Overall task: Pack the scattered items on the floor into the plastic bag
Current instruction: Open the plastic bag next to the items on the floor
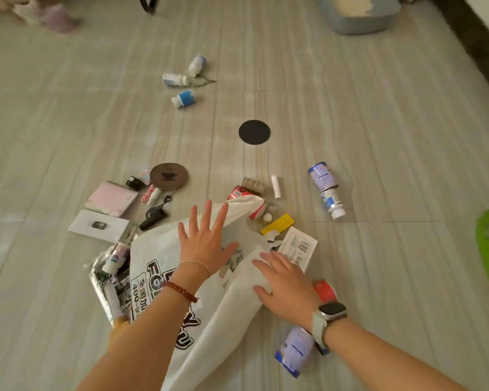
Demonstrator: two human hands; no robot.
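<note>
A pale striped tile floor [350, 108] is seen from above, and the white plastic bag [226, 311] with black lettering is laid flat on it in the lower middle, its mouth end toward the scattered items. The left hand [206, 244] is pressed on the bag's upper part, its fingers straight and spread wide. The right hand [285, 280] is laid on the bag's right edge with fingers straight and slightly parted; nothing is gripped by either hand.

A grey tub [359, 15] is seen at the top right, well apart. A clear packet [110, 283] holding small items lies touching the bag's left edge. A pink pouch [110, 198] and a white card [99, 225] lie to the left, with a round brown coaster [169, 176] beyond them. A black disc [254, 132] lies alone mid-floor. Two blue-and-white bottles [326, 187] lie end to end at the right, and three small white bottles [184, 80] are grouped far up the floor. A yellow box [277, 224] and a printed leaflet [298, 246] lie just beside the bag's upper right, a red tape roll [325, 292] is partly hidden by the right wrist, and a black whistle [153, 217] is placed near the card.
</note>
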